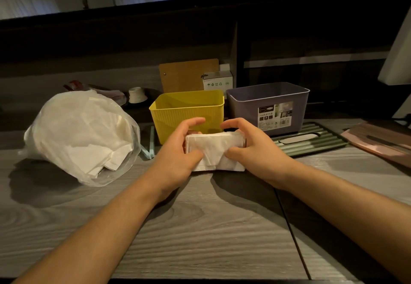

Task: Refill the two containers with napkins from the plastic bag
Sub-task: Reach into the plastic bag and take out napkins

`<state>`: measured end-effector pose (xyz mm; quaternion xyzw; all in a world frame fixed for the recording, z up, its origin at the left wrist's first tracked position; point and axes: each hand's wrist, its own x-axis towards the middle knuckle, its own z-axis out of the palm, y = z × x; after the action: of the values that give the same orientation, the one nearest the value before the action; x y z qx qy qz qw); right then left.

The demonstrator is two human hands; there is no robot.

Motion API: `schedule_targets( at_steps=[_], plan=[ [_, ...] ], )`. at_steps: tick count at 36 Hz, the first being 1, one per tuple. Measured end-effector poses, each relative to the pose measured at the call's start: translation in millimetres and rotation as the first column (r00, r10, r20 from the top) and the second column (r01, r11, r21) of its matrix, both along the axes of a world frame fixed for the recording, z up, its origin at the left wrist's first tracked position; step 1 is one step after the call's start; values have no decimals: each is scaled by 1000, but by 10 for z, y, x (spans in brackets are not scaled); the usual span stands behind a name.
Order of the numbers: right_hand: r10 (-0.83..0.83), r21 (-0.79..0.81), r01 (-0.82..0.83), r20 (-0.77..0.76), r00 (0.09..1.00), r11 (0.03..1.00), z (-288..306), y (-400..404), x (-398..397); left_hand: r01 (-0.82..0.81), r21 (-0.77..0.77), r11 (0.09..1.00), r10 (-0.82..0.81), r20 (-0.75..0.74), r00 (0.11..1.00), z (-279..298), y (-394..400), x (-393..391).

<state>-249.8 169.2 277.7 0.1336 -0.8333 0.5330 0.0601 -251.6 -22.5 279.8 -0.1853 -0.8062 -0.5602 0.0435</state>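
White napkin stack (216, 150), long axis left-right, gripped at its ends by both hands (213, 148).

A grey wood-grain table (200, 234) is seen across the foreground. A brown board (186, 75) is propped upright against the dark back wall, with a small white carton (216, 81) placed just beside it. A white cup-like object (136, 94) is set further left. A pale blue clip (149, 148) is laid on the table. A ribbed green lid (311, 142) and a pinkish lid (378, 143) are laid flat at the right.
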Motion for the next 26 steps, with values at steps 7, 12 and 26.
schedule_targets(
  at_steps=[7,12,26],
  plan=[
    [17,32,-13,-124,992,999,72,17,0,13,-10,1000,-13,-39,999,29,12,-39],
    [46,61,-45,-15,999,997,7,28,8,-27,31,999,28,-28,999,-30,-5,-20],
    [79,-403,-24,120,990,915,64,4,-23,69,68,995,-79,164,983,55,12,37]
  ],
)
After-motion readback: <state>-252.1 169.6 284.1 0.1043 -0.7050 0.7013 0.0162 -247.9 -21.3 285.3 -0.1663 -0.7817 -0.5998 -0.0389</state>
